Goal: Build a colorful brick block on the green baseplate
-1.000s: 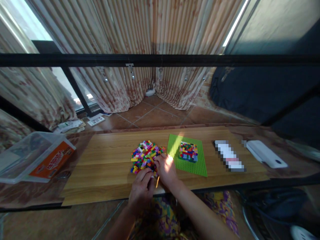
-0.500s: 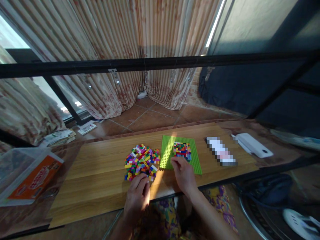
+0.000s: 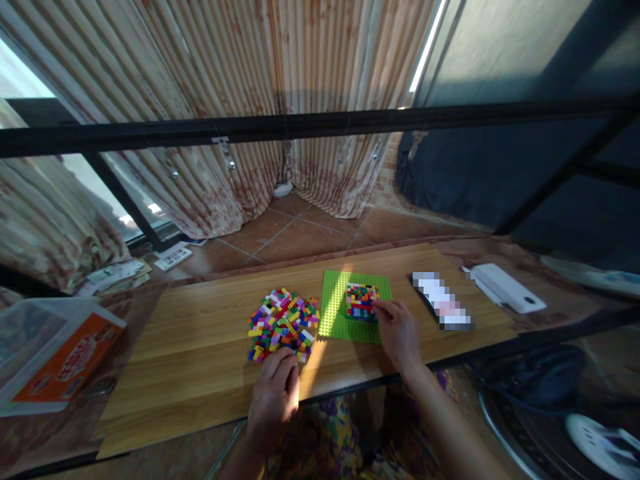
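Note:
A block of many-coloured toy bricks (image 3: 362, 294) sits on the green studded baseplate (image 3: 332, 313). My right hand (image 3: 400, 331) reaches over the plate's right side, fingertips pinched together at the block's right edge. Whatever lies between those fingertips is too small to make out. To the left of the plate is a loose pile of mixed bricks (image 3: 283, 323). My left hand (image 3: 274, 383) rests at the pile's near edge with its fingers curled and closed; what they hold, if anything, is hidden.
Both hands work over a low wooden table (image 3: 200, 360). A phone (image 3: 441, 303) with a blurred screen lies right of the plate, and a white case-like object (image 3: 507, 288) beyond it. A clear plastic box (image 3: 50, 360) with an orange label stands at the left.
My right hand has moved right, from the front edge of the brick block to its right side, uncovering the block's front. My left hand stays where it was.

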Motion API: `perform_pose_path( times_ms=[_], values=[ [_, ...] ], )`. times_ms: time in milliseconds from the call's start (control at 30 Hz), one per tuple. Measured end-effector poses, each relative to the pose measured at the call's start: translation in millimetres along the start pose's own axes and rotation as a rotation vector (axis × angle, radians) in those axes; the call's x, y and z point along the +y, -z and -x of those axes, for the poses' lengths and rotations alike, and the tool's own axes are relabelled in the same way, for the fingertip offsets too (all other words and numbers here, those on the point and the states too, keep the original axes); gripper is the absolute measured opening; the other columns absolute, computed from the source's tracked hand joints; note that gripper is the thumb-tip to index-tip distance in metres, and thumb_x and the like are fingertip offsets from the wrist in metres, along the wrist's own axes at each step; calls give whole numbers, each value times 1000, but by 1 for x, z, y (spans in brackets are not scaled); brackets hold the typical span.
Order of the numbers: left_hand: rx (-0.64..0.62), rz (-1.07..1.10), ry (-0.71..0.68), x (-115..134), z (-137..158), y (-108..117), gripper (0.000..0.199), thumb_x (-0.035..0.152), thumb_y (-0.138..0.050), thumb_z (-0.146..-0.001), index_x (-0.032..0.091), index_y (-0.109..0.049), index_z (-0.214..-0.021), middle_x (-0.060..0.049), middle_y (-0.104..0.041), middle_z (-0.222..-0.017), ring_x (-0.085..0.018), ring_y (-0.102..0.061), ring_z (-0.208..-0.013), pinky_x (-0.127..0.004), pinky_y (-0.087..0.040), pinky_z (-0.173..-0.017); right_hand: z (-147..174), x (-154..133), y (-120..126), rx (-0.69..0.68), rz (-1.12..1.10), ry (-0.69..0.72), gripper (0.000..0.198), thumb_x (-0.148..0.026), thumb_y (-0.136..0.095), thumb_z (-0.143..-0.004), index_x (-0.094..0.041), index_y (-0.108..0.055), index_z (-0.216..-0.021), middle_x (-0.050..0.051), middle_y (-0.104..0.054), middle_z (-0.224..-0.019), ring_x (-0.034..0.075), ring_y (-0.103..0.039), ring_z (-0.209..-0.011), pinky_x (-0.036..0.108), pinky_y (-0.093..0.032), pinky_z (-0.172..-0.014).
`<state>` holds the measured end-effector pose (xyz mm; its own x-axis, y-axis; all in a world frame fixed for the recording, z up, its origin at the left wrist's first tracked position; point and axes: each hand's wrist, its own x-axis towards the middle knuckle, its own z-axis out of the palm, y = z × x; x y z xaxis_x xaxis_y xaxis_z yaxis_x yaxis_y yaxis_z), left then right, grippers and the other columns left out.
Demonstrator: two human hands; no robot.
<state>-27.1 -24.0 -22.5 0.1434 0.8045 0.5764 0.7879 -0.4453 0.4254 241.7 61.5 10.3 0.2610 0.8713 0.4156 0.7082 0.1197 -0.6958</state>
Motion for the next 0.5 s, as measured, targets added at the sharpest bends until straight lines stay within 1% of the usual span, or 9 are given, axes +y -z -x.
perform_pose_path(
  times_ms=[167,267,500],
  values=[
    [-13,-3,1,-1,1,-1,13,16,-53,-89,19,-64,-96,-9,-64,-105,-20,-63,-98,-34,-55,-87,2,-1,-2,8,11,10,29,-35,-49,-88,-18,-72,-86,10,-68,-88,21,-63,-78,33,-47,-70],
    [-10,-2,-9,-1,0,-1,14,16,-53,-89,19,-63,-98,-9,-63,-105,-20,-63,-98,-34,-55,-88,2,-1,-4,23,22,14,27,-34,-50,-88,-18,-72,-86,9,-68,-89,20,-63,-76,33,-48,-70],
    [-8,7,-9,-1,-1,-1,15,15,-52,-89,19,-63,-98,-8,-63,-104,-19,-63,-97,-32,-55,-87,2,0,-2,10,8,22,23,-32,-51,-87,-19,-71,-87,9,-69,-90,20,-63,-75,33,-49,-70]
  ],
)
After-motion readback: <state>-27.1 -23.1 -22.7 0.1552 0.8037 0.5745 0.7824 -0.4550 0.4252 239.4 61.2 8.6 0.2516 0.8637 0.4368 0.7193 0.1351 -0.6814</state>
